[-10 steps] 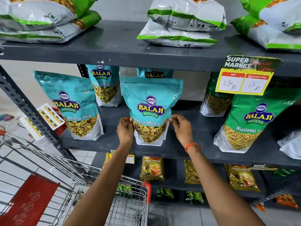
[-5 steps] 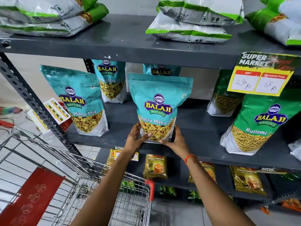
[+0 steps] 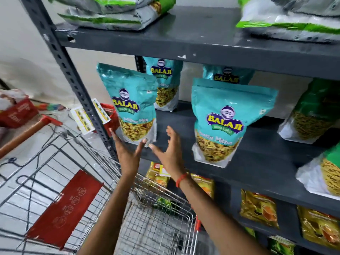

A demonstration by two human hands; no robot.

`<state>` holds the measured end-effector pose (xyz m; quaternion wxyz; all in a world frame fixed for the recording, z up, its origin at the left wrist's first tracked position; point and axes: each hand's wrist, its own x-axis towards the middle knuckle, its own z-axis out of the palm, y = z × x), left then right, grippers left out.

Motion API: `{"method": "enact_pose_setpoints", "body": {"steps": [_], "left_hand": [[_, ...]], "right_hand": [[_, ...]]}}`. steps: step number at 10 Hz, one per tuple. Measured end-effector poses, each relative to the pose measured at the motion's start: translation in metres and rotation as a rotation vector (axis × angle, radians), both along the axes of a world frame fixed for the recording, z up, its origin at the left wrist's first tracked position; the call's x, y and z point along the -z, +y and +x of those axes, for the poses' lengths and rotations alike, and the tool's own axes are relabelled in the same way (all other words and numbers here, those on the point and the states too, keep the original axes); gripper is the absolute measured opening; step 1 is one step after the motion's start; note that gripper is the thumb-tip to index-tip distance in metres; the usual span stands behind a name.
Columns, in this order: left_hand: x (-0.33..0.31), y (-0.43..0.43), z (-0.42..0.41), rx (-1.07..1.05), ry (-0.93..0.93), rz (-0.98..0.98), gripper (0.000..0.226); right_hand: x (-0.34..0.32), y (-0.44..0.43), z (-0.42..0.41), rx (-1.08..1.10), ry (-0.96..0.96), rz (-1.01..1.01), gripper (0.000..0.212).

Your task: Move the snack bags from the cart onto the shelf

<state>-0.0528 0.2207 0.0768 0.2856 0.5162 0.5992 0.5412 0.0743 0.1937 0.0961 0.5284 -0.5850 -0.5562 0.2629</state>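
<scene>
A teal Khatta Mitha snack bag [image 3: 228, 118] stands upright on the middle grey shelf [image 3: 257, 168], with nothing touching it. My left hand [image 3: 127, 153] and my right hand [image 3: 170, 146] hang in front of the shelf edge to its left, fingers spread and empty, wrists close together. A second teal Mitha Mix bag [image 3: 131, 103] stands just above my left hand. Two more teal bags stand behind these. The wire cart [image 3: 158, 223] is below my arms; a green bag [image 3: 163, 202] shows through its mesh.
Green Ratlami bags [image 3: 312, 111] stand at the right of the same shelf. White-green bags lie on the top shelf [image 3: 193, 39]. Yellow packets fill the lower shelf. The perforated upright post [image 3: 73, 85] is left of my hands. A red-handled cart part [image 3: 25, 133] lies at far left.
Both hands have let go of the Khatta Mitha bag and drawn left and back with fingers apart. The view has swung left and down, showing more of the cart.
</scene>
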Motion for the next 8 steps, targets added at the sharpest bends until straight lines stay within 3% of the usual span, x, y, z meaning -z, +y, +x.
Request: {"method": "enact_pose_setpoints", "body": {"steps": [1,2,3,6,7,8], "left_hand": [[0.013,0.027,-0.036,0.101,0.073,-0.216,0.097],[0.018,0.051,-0.060,0.295,0.013,-0.242,0.077],[0.017,0.057,-0.061,0.350,0.032,-0.232,0.065],[0.010,0.052,-0.057,0.325,0.042,-0.282,0.068],[0.002,0.038,-0.042,0.164,0.204,-0.409,0.059],[-0.011,0.019,-0.027,-0.011,0.348,-0.510,0.045]], "right_hand": [[0.007,0.037,-0.016,-0.086,0.064,-0.196,0.092],[0.027,0.072,-0.013,-0.216,0.038,-0.292,0.097],[0.041,0.078,-0.015,-0.223,-0.007,-0.339,0.092],[0.034,0.071,-0.014,-0.201,-0.043,-0.361,0.095],[0.023,0.059,-0.006,-0.151,-0.196,-0.415,0.092],[0.011,0.045,0.006,-0.160,-0.335,-0.484,0.076]]}}
